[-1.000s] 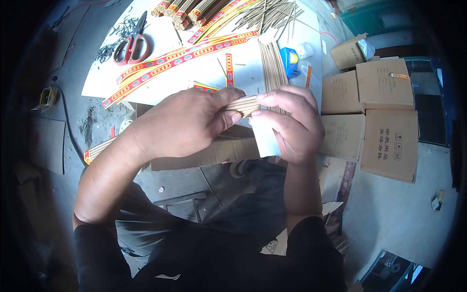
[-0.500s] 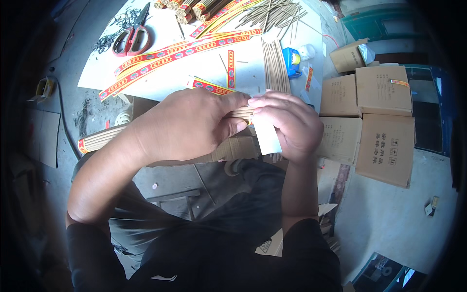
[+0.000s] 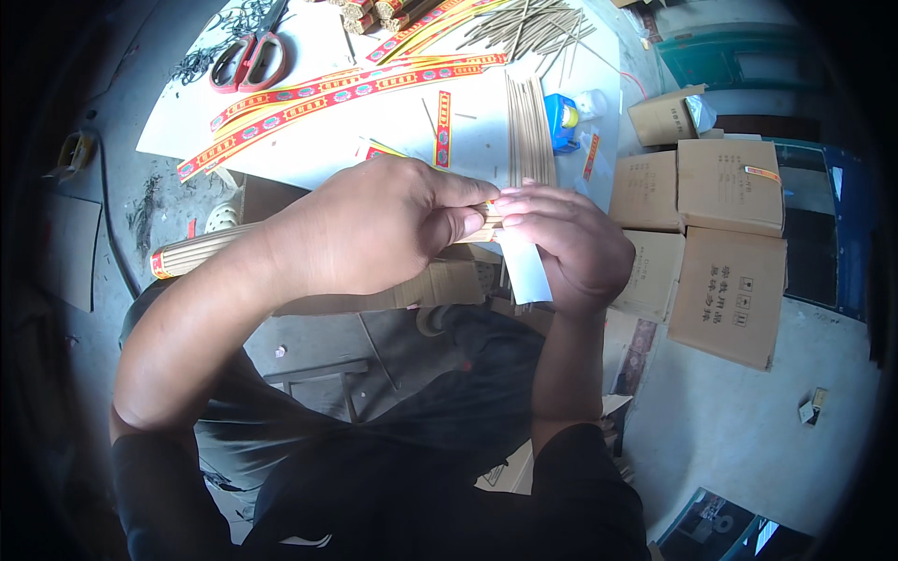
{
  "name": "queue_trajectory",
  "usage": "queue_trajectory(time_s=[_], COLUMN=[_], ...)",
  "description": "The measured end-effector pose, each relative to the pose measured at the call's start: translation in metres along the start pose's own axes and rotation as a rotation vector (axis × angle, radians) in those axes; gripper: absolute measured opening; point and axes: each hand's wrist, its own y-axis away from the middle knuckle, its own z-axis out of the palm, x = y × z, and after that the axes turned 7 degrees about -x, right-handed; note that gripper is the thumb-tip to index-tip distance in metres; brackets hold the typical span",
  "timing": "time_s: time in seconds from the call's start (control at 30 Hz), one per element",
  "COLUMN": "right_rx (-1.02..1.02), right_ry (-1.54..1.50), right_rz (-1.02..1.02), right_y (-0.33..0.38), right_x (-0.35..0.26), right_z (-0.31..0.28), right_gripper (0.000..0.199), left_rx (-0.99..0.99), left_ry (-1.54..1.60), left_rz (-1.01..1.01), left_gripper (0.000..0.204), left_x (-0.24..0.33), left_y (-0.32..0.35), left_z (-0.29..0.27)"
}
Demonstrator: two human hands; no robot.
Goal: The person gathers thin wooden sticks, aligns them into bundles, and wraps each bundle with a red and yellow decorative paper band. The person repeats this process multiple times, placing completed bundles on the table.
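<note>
A bundle of thin tan incense sticks (image 3: 201, 252) lies across my lap at the table's near edge, with a red and yellow band round its left end. My left hand (image 3: 365, 224) is closed round the bundle, thumb and forefinger pinching it near the right part. My right hand (image 3: 575, 243) is closed on a paper strip (image 3: 527, 266), whose white back hangs below the fingers. A bit of the strip's red and yellow face shows at the bundle between both hands. The bundle's right end is hidden by my right hand.
On the white table (image 3: 327, 140) lie long red-yellow label strips (image 3: 346, 91), red-handled scissors (image 3: 249, 64), loose sticks (image 3: 528, 126) and banded bundles (image 3: 360, 19). A blue tape dispenser (image 3: 561, 122) stands at the right. Cardboard boxes (image 3: 725, 290) are stacked beyond it.
Both hands have shifted slightly right in the picture, the left fingertips now meeting the right ones at the strip. The white tail has swung slightly rightward. The whole view has also shifted a little.
</note>
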Motion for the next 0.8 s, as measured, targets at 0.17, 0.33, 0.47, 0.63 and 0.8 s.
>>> queue_trajectory(time_s=[0.17,0.33,0.47,0.63,0.8], right_rx=[0.009,-0.002,0.007,0.016,-0.003], right_ry=[0.024,0.024,0.037,0.047,0.058], right_rz=[-0.007,-0.027,-0.041,-0.045,-0.051], right_y=[0.004,0.000,0.003,0.004,0.002], right_x=[0.002,0.003,0.004,0.004,0.005], right_z=[-0.001,-0.005,-0.007,-0.005,-0.005], right_gripper=[0.011,0.020,0.022,0.021,0.019], left_rx=[-0.013,-0.057,-0.154,-0.123,0.015], left_ry=[0.126,0.236,0.361,0.376,0.345], left_rz=[0.011,0.011,-0.145,-0.144,-0.003], left_gripper=[0.034,0.035,0.037,0.036,0.032], left_x=[0.000,-0.008,0.007,0.008,-0.006], left_y=[-0.001,-0.005,-0.004,-0.006,-0.006], left_z=[0.005,0.007,-0.005,-0.001,0.015])
